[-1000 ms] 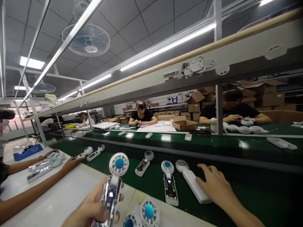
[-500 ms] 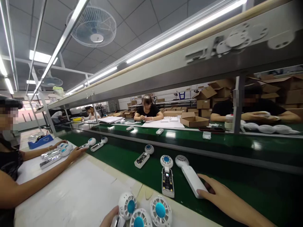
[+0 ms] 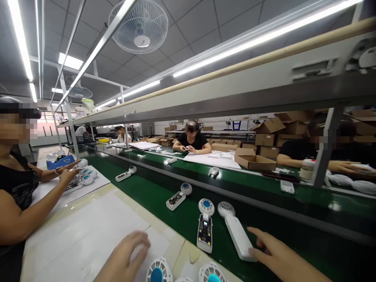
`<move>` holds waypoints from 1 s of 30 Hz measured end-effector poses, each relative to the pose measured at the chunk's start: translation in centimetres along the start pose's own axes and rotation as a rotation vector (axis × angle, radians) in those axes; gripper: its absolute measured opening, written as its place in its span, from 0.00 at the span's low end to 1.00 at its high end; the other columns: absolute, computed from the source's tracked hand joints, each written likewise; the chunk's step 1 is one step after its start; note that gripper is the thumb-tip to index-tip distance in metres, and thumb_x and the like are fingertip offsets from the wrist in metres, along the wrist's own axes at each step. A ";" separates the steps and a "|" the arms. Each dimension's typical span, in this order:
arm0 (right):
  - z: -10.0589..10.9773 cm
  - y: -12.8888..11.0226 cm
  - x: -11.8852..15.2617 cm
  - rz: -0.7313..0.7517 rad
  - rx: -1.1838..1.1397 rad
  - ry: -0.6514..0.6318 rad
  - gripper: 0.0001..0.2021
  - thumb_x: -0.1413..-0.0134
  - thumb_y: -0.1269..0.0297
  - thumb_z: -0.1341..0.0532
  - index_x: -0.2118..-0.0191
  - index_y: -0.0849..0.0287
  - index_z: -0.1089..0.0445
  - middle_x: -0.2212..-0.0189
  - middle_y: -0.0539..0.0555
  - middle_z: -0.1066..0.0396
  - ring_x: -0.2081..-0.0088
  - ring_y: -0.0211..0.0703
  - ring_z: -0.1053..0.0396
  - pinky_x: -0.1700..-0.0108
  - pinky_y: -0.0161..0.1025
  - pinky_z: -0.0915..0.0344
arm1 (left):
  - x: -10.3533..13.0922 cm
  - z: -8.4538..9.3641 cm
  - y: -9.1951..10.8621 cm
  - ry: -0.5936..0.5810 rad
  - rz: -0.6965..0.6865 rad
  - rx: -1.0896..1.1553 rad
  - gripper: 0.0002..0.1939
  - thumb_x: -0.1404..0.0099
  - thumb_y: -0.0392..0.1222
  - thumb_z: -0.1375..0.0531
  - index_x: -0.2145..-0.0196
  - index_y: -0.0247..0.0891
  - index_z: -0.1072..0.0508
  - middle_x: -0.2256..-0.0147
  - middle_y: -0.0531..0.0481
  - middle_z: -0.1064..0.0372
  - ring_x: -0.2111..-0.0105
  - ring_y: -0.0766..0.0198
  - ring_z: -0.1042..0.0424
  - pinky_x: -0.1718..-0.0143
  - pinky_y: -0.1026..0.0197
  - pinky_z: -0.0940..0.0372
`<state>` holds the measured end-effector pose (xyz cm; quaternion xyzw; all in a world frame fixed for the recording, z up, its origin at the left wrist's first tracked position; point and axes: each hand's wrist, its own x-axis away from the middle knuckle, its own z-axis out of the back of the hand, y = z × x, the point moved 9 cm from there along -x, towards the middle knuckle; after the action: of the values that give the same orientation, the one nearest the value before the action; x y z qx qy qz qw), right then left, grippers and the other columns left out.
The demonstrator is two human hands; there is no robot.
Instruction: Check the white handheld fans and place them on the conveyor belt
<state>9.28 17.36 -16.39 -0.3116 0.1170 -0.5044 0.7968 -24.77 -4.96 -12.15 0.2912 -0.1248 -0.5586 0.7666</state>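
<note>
A white handheld fan (image 3: 239, 237) lies back side up on the green conveyor belt. My right hand (image 3: 274, 250) is at its handle end, the thumb at the casing and the index finger stretched out apart from it. Left of that fan lies another with its handle open, a circuit board fan (image 3: 205, 231) showing a small lit spot. Over the white worktop, my left hand (image 3: 126, 254) is loosely curved and empty, thumb apart from the fingers. Beside it, fan heads with blue centres (image 3: 158, 272) stand at the bottom edge, partly cut off.
Farther up the belt lie more opened fans (image 3: 176, 199). At left a co-worker (image 3: 17, 188) handles fans near a blue tape dispenser (image 3: 60, 161). Across the belt sit other people, one behind a cardboard box (image 3: 254, 159). A long shelf (image 3: 205, 98) hangs over the belt.
My left hand has let go of the fans at the bottom and moved up over the worktop. My right hand's fingers have loosened from the white fan's handle. The view has shifted left.
</note>
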 end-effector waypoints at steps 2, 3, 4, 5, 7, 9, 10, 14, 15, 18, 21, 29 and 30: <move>-1.1 -3.6 -1.1 -0.002 0.043 0.023 0.28 0.43 0.59 0.42 0.39 0.63 0.43 0.51 0.63 0.35 0.52 0.54 0.34 0.46 0.50 0.39 | -5.4 0.0 1.7 -0.016 -0.022 -0.038 0.13 0.31 0.46 0.49 0.55 0.40 0.28 0.47 0.46 0.32 0.48 0.57 0.33 0.45 0.50 0.39; -1.7 -5.1 -1.7 -0.030 0.067 0.040 0.29 0.46 0.62 0.38 0.40 0.64 0.43 0.49 0.64 0.36 0.51 0.56 0.34 0.47 0.53 0.39 | -8.2 -0.6 2.1 -0.029 -0.001 -0.070 0.14 0.33 0.45 0.44 0.54 0.37 0.29 0.48 0.44 0.33 0.48 0.54 0.34 0.45 0.45 0.39; -2.2 -6.3 -2.3 -0.070 0.082 0.074 0.32 0.49 0.66 0.35 0.39 0.62 0.44 0.44 0.63 0.40 0.47 0.58 0.37 0.45 0.56 0.40 | -10.9 -1.4 2.3 -0.039 0.036 -0.100 0.17 0.35 0.45 0.41 0.51 0.36 0.31 0.47 0.43 0.34 0.48 0.52 0.34 0.46 0.42 0.39; -2.5 -7.1 -2.8 -0.122 0.080 0.110 0.32 0.51 0.70 0.34 0.40 0.59 0.43 0.41 0.61 0.43 0.44 0.60 0.42 0.44 0.59 0.42 | -13.4 -2.3 2.5 -0.050 0.075 -0.125 0.19 0.36 0.45 0.40 0.49 0.37 0.32 0.45 0.43 0.36 0.47 0.51 0.35 0.46 0.40 0.39; -2.7 -7.7 -3.7 -0.212 0.021 0.165 0.29 0.49 0.73 0.35 0.41 0.57 0.41 0.39 0.59 0.45 0.41 0.60 0.44 0.43 0.62 0.43 | -17.3 -4.2 2.7 -0.083 0.145 -0.138 0.19 0.36 0.44 0.40 0.48 0.37 0.32 0.46 0.43 0.36 0.47 0.51 0.34 0.47 0.40 0.38; -2.2 -6.9 -4.0 -0.296 -0.117 0.183 0.25 0.46 0.72 0.36 0.42 0.57 0.40 0.41 0.58 0.42 0.44 0.57 0.40 0.45 0.59 0.38 | -19.7 -5.5 2.7 -0.115 0.210 -0.111 0.18 0.35 0.44 0.40 0.49 0.37 0.32 0.46 0.43 0.35 0.48 0.52 0.33 0.49 0.42 0.36; -1.9 -6.2 -3.8 -0.334 -0.215 0.173 0.22 0.44 0.71 0.37 0.44 0.57 0.39 0.43 0.58 0.39 0.47 0.54 0.36 0.48 0.56 0.35 | -20.4 -5.9 2.5 -0.133 0.243 -0.083 0.18 0.35 0.44 0.40 0.49 0.37 0.32 0.47 0.44 0.35 0.49 0.52 0.33 0.50 0.43 0.35; -0.6 -3.1 -1.8 -0.455 -0.711 0.082 0.11 0.38 0.61 0.42 0.54 0.62 0.33 0.60 0.54 0.28 0.65 0.41 0.28 0.65 0.41 0.28 | -20.7 -6.6 1.6 -0.223 0.369 0.125 0.16 0.35 0.44 0.40 0.52 0.37 0.31 0.52 0.45 0.31 0.56 0.56 0.28 0.57 0.49 0.30; -0.2 -2.7 -1.0 -0.471 -0.837 0.066 0.11 0.37 0.60 0.44 0.57 0.63 0.32 0.64 0.53 0.28 0.68 0.38 0.28 0.68 0.38 0.28 | -20.4 -6.5 1.7 -0.233 0.381 0.202 0.15 0.35 0.44 0.40 0.52 0.36 0.30 0.54 0.46 0.30 0.58 0.57 0.28 0.59 0.50 0.29; 2.0 -2.7 1.2 -0.441 -1.151 0.086 0.10 0.38 0.64 0.45 0.61 0.67 0.32 0.66 0.55 0.26 0.70 0.36 0.28 0.68 0.34 0.28 | -19.6 -5.6 3.9 -0.199 0.334 0.476 0.14 0.34 0.44 0.41 0.53 0.35 0.31 0.58 0.47 0.29 0.64 0.62 0.28 0.65 0.56 0.29; 5.2 -4.3 3.6 -0.299 -1.337 0.183 0.13 0.45 0.72 0.43 0.54 0.70 0.35 0.58 0.61 0.25 0.65 0.40 0.25 0.64 0.36 0.26 | -17.9 -3.5 8.9 -0.147 0.200 0.777 0.14 0.34 0.44 0.42 0.53 0.36 0.32 0.60 0.49 0.30 0.69 0.66 0.29 0.70 0.60 0.30; 10.6 -8.8 9.6 -0.028 -1.276 0.358 0.30 0.53 0.71 0.38 0.42 0.61 0.44 0.57 0.59 0.25 0.56 0.57 0.25 0.57 0.48 0.25 | -8.6 -1.5 23.5 -0.362 -0.011 1.366 0.06 0.36 0.36 0.47 0.61 0.34 0.34 0.64 0.45 0.29 0.70 0.63 0.28 0.65 0.53 0.29; 11.0 -9.0 10.0 -0.003 -1.224 0.372 0.32 0.53 0.69 0.39 0.41 0.59 0.47 0.58 0.58 0.25 0.58 0.56 0.24 0.59 0.48 0.26 | -7.8 -1.7 24.6 -0.384 -0.032 1.386 0.07 0.37 0.35 0.47 0.60 0.34 0.35 0.64 0.45 0.29 0.69 0.61 0.28 0.64 0.51 0.28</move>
<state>12.88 10.04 -1.01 -0.6176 0.5198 -0.3933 0.4402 -7.31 7.88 1.89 0.6092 -0.5791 -0.4035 0.3614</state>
